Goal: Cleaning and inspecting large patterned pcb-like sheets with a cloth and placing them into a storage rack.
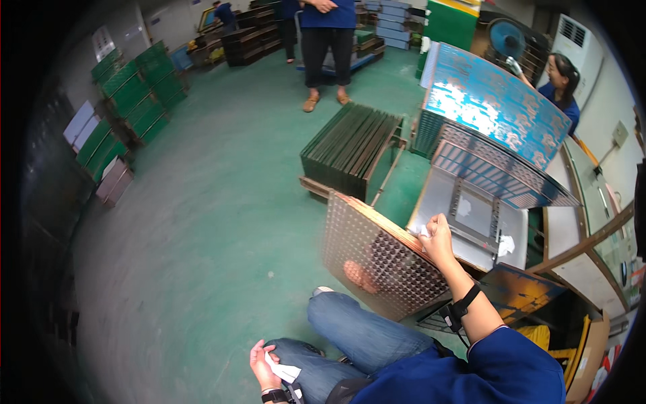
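One wipe (287,373) is held loosely by the curled fingers of the left hand (264,367), located beside the left knee (303,360). Right hand (438,238): closed, gripping a second wipe (422,231), at the upper edge of the dotted panel (377,256); contact with that edge cannot be told. Panel stands tilted, next to the table (433,195). On the table: a frame (473,236), lying flat, with a crumpled white scrap (506,245) near it. Dark plates (353,148) stand racked beyond the panel.
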Demonstrator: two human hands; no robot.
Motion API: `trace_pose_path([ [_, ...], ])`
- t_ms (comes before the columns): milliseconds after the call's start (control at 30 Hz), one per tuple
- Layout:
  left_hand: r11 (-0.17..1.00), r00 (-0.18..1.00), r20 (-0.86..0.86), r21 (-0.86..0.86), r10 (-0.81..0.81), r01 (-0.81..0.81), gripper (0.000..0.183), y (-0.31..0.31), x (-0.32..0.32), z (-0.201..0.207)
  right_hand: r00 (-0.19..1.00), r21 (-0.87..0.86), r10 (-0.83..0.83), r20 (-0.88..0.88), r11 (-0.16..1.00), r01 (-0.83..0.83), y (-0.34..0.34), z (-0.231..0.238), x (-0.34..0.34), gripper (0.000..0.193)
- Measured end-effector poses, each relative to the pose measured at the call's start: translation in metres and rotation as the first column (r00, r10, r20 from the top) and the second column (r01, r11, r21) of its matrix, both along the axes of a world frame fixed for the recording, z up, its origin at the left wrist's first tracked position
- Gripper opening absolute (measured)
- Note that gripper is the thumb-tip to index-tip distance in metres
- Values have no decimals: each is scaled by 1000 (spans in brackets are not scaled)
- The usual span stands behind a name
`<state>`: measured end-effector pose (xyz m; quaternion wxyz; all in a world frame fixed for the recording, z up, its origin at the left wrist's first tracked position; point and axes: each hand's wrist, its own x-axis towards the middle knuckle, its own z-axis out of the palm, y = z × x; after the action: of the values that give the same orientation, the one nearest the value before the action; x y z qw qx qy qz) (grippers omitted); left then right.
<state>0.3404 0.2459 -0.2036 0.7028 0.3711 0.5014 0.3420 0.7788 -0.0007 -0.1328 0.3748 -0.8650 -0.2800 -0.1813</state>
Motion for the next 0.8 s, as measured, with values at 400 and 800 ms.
trace_pose_path([
  [400,1000,1000,11,1,10,-10,22,0,13,7,967,-316,-85,-241,949,4,72,-10,27,18],
  [800,997,996,-34,6,-77,77,25,-5,-4,-5,921,-159,27,-388,983,-96,75,13,0,26],
])
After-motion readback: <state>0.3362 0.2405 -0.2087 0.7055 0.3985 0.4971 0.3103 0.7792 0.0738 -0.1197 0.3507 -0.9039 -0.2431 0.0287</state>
